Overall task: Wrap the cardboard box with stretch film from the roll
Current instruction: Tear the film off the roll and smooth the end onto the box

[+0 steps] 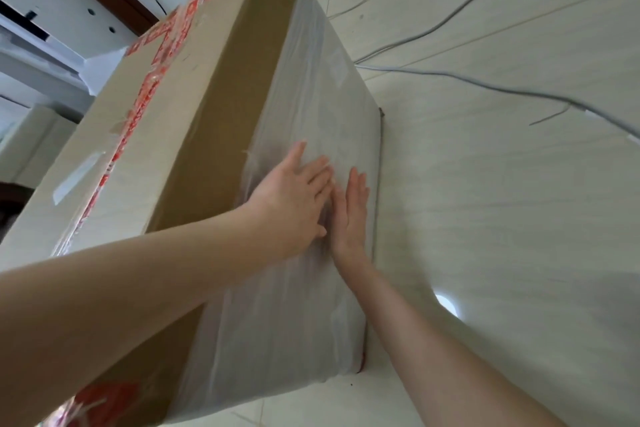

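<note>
**packrat_99:** so what's each hand actually doing here? gripping anything?

**boxmover:** nope, nothing gripped. Nearest the camera, the left hand point(294, 194) and right hand point(349, 215) are both flat with straight fingers, pressed side by side on the stretch film point(311, 97), almost touching each other. The left one sits higher up the face, the right one lower, toward the floor point(502, 201).

**packrat_99:** and the box?

**boxmover:** the cardboard box point(207, 114) is right under the palms, standing on the floor. Its long axis runs straight away from the person, near end by the elbows, far end way up the frame. Film covers the lower band of the side they're touching. The strip above that is bare cardboard, and so is the top with the red tape point(156, 55).

**packrat_99:** roll?

**boxmover:** not in view, so can't say which side it's on. My guess is they're smoothing film down, and the next pass has to travel along that long side. The right hand is closer to the bottom edge, the left to the bare strip. Further out there's just cables point(450, 74) across the floor.
</note>
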Demonstrator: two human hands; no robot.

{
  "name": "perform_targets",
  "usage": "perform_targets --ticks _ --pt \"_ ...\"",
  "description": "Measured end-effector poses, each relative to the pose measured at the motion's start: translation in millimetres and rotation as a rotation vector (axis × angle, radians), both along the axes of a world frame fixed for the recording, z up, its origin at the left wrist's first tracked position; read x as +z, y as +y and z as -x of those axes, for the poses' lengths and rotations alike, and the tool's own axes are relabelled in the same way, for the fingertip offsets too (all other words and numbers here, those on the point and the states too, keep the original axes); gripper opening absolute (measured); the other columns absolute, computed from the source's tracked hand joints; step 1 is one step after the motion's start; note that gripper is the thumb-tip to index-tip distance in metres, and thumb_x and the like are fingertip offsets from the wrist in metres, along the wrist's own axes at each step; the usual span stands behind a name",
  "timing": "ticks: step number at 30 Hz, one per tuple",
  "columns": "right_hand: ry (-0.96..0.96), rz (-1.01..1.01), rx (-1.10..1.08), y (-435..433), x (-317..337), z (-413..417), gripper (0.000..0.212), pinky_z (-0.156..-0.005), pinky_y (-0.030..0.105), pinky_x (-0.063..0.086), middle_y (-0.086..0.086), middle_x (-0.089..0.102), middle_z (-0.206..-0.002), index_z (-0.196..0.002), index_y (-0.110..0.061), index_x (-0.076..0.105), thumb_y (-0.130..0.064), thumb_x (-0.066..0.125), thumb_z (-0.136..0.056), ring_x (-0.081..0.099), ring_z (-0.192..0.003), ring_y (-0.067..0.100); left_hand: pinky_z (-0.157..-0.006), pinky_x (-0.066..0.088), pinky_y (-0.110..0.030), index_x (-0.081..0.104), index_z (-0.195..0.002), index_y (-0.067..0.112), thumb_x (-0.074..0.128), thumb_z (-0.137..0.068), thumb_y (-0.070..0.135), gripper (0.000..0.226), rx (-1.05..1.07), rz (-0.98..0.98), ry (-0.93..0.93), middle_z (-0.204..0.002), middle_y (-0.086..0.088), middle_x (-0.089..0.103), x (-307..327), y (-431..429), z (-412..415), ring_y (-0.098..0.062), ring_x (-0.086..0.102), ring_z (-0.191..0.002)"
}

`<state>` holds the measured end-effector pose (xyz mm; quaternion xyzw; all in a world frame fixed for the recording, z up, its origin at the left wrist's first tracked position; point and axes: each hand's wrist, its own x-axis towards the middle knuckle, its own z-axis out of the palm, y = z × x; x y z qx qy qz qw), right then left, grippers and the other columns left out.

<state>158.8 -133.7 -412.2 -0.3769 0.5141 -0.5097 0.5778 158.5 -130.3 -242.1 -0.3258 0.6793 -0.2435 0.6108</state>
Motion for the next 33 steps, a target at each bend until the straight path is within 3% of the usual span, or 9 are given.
perform_targets --ticks 4,10,14,21,24,26,28,33 --pt "-0.047 0.051 0.065 -5 34 -7 0.055 -0.115 0.035 -0.010 -0.005 -0.006 -0.160 -0.152 -0.027 0.005 -0.040 0.024 -0.102 -0.012 -0.147 0.014 -0.112 -0.013 -0.058 -0.005 -0.150 0.007 0.009 -0.097 0.057 0.074 0.003 0.061 -0.073 -0.159 -0.012 -0.010 18 -7 -7 -0.029 -0.016 -0.146" --pt "0.069 0.054 0.131 -10 41 -16 0.068 -0.117 0.040 -0.007 -0.004 -0.007 -0.160 -0.152 -0.028 0.003 -0.054 0.011 -0.089 -0.011 -0.147 0.017 -0.113 -0.010 -0.058 -0.006 -0.150 0.008 0.010 -0.096 0.059 0.076 0.022 0.084 -0.090 -0.159 -0.012 -0.011 21 -9 -16 -0.029 -0.013 -0.146" --pt "0.101 0.072 0.131 -11 40 -18 0.055 -0.117 0.040 -0.006 -0.002 -0.006 -0.161 -0.152 -0.027 0.004 -0.043 0.018 -0.101 -0.009 -0.148 0.019 -0.113 -0.010 -0.058 -0.008 -0.150 0.008 0.010 -0.097 0.058 0.075 0.025 0.083 -0.113 -0.158 -0.012 -0.013 20 -10 -16 -0.029 -0.014 -0.146" --pt "0.113 0.075 0.142 -12 38 -14 0.052 -0.117 0.039 -0.003 -0.001 -0.004 -0.161 -0.152 -0.026 0.006 -0.036 0.023 -0.104 -0.007 -0.148 0.020 -0.114 -0.011 -0.057 -0.010 -0.149 0.007 0.010 -0.096 0.059 0.077 0.055 0.081 -0.119 -0.158 -0.012 -0.015 23 -9 -11 -0.028 -0.015 -0.146" --pt "0.031 0.097 0.075 -18 32 -6 0.054 -0.119 0.033 0.002 0.004 0.008 -0.160 -0.152 -0.018 0.016 -0.038 0.025 -0.103 0.003 -0.148 0.019 -0.115 -0.011 -0.053 -0.011 -0.148 0.003 0.009 -0.095 0.061 0.081 0.077 0.108 -0.124 -0.157 -0.016 -0.015 18 -11 -3 -0.029 -0.015 -0.146" --pt "-0.075 0.009 -0.032 -27 21 4 0.053 -0.119 0.028 0.004 0.008 0.014 -0.159 -0.151 -0.011 0.019 -0.032 0.029 -0.104 0.008 -0.148 0.018 -0.115 -0.011 -0.051 -0.011 -0.147 -0.001 0.009 -0.095 0.062 0.085 0.088 0.141 -0.120 -0.157 -0.019 -0.014 11 -13 5 -0.031 -0.015 -0.146" --pt "-0.062 -0.096 -0.069 -33 4 11 0.055 -0.118 0.026 0.002 0.011 0.010 -0.159 -0.151 -0.008 0.015 -0.031 0.029 -0.103 0.006 -0.148 0.019 -0.115 -0.011 -0.048 -0.011 -0.147 -0.003 0.011 -0.095 0.062 0.086 0.082 0.131 -0.079 -0.157 -0.019 -0.013 -1 -16 13 -0.031 -0.014 -0.146" --pt "0.067 -0.138 0.074 -23 -33 6 0.059 -0.119 0.030 -0.001 0.011 0.003 -0.160 -0.152 -0.010 0.008 -0.036 0.026 -0.103 -0.002 -0.148 0.020 -0.116 -0.009 -0.046 -0.008 -0.149 0.001 0.015 -0.095 0.062 0.084 0.082 -0.028 0.004 -0.159 -0.014 -0.009 -30 -15 12 -0.025 -0.011 -0.147"
